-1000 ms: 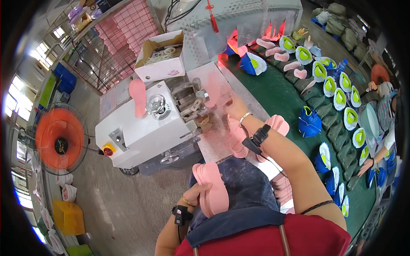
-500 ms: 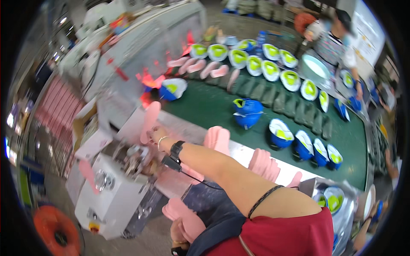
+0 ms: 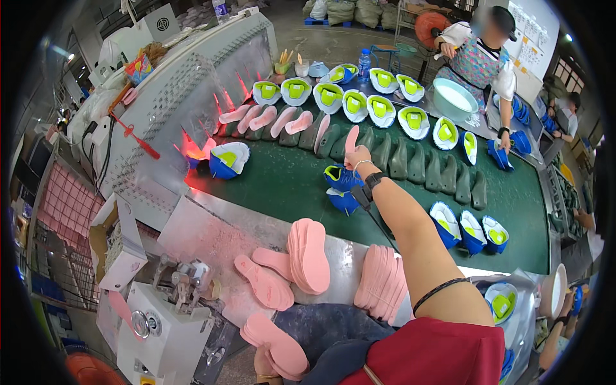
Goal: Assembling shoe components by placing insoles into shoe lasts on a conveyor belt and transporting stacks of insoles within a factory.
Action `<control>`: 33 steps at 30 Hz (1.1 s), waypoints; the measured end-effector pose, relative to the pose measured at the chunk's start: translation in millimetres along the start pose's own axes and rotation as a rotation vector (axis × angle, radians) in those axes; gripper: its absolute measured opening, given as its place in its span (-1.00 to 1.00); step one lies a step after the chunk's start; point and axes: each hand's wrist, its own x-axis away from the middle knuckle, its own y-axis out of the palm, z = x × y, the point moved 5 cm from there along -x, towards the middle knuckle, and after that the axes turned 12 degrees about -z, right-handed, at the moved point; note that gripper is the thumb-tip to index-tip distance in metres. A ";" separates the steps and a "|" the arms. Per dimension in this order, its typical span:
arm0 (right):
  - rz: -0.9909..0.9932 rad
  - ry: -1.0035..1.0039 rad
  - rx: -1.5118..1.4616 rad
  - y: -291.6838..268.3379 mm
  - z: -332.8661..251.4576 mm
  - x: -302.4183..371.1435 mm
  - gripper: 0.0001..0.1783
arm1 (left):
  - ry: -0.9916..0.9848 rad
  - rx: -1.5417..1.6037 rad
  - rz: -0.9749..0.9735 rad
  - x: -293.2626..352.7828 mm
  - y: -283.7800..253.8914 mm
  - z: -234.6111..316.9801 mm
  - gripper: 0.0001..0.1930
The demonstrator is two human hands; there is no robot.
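A single pink insole (image 3: 351,138) is pinched in my right hand (image 3: 357,156), with my arm stretched over the green worktop (image 3: 276,170). Its tip reaches the row of dark green shoe lasts (image 3: 398,160). Just below my right hand sit blue shoe uppers (image 3: 342,200) with yellow-green linings. At the lower edge my left hand (image 3: 264,362) is closed around a stack of pink insoles (image 3: 276,345), its fingers partly hidden under them. More pink insole stacks (image 3: 309,256) lie on the metal edge in front of me.
A white machine (image 3: 160,327) with metal rollers stands at lower left. Beyond it, a large grey machine (image 3: 186,83) glows red at its opening. White-and-blue uppers (image 3: 412,122) line the worktop's far side. A co-worker (image 3: 478,64) stands across, near a pale round basin (image 3: 454,97).
My right hand has carried the insole from beside the white machine rightward to the row of lasts. My left hand still holds its stack. The view has shifted somewhat.
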 end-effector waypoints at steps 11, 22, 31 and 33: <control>0.078 -0.593 -0.007 65.0 -52.4 -3.3 -0.58 | 0.098 -0.839 0.090 -6.1 5.1 0.9 -0.51; -1.051 -0.724 0.508 187.4 -23.8 454.7 -0.63 | 0.389 -0.973 0.095 -10.8 61.8 45.5 -0.63; -0.949 -0.483 0.371 290.4 -24.0 353.0 -0.56 | 0.193 0.212 -0.083 52.5 28.1 21.4 -0.58; -0.864 -0.601 0.385 328.9 -29.9 333.6 -0.43 | 0.166 0.140 -0.167 63.7 32.1 10.9 -0.56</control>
